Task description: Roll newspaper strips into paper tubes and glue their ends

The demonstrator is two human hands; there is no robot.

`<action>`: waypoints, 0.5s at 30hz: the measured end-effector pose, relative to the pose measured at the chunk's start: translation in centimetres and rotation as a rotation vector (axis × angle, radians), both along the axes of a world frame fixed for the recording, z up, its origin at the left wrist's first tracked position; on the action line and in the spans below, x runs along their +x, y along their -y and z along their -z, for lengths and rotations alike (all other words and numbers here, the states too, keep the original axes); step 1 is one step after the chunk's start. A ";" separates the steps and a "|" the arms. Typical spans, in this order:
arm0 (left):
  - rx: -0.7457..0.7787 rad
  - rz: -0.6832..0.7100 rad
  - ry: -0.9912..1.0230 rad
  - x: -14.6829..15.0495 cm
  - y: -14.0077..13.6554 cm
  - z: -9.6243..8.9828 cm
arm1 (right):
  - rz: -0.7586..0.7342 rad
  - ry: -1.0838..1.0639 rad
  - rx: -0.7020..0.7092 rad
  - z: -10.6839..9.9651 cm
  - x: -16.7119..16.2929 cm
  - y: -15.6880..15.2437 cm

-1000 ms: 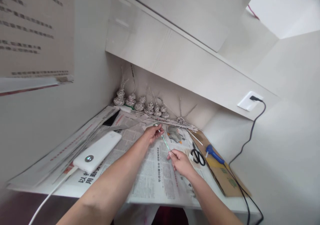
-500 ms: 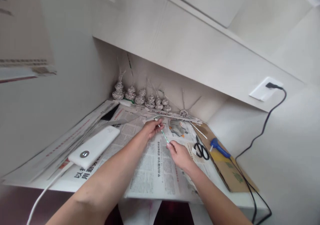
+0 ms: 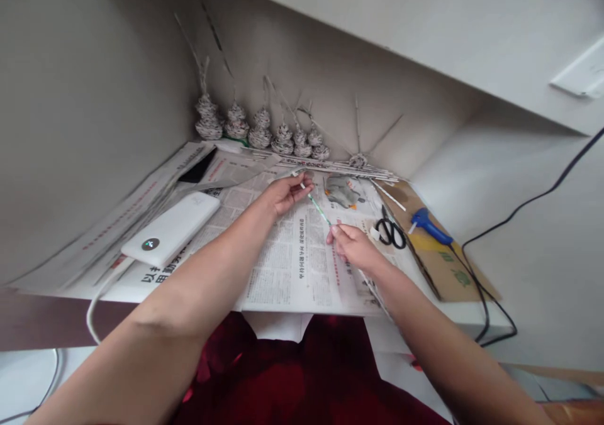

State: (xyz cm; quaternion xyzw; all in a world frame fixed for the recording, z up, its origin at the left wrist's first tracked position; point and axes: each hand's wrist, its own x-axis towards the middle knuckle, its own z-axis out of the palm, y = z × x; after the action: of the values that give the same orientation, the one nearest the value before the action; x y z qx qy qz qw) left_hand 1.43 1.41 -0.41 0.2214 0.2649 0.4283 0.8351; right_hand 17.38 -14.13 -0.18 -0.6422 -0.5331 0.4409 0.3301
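Observation:
A thin rolled paper stick (image 3: 319, 210), white with green marks, runs slantwise between my hands above the newspaper (image 3: 276, 268). My left hand (image 3: 289, 193) pinches its upper end between thumb and fingers. Lower down and to the right, my right hand (image 3: 352, 242) has its fingers closed on the other end. Beneath my right forearm a pale strip shows in part; whether it belongs to the same stick I cannot tell. Black-handled scissors (image 3: 391, 231) lie just right of my right hand.
Several woven paper gourds (image 3: 259, 129) line the back wall, beside a small woven piece with spokes (image 3: 358, 160). Paper sticks (image 3: 330, 166) lie before them. A white power bank (image 3: 172, 227) rests at left. A blue glue gun (image 3: 429, 226) lies on cardboard (image 3: 455, 271) at right, its cord trailing.
The view has tipped downward, so the table sits higher and the red clothing shows. Both hands keep hold of the paper stick, with little change between them.

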 end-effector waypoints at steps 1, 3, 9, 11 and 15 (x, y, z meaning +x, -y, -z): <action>-0.002 0.002 0.016 -0.1 0.0 -0.1 | -0.028 -0.184 -0.071 -0.2 0.0 0.2; 0.004 0.006 0.050 -0.1 0.1 -0.3 | -0.110 -0.463 -0.195 -0.5 -0.2 0.5; 0.048 0.039 -0.012 -0.1 0.1 -0.2 | -0.052 -0.075 -0.072 -0.3 -1.0 0.3; 0.067 0.040 -0.025 -0.1 0.1 -0.1 | -0.015 0.266 0.125 -0.4 -1.1 -0.1; 0.089 0.063 -0.029 -0.1 0.2 0.1 | -0.021 0.572 0.358 -0.7 -1.4 -0.6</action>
State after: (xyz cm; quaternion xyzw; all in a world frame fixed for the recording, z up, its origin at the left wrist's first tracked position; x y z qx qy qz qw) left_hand 1.37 1.17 -0.46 0.2729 0.2507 0.4099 0.8335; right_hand 16.01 -13.48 0.54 -0.6661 -0.6797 0.1456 0.2703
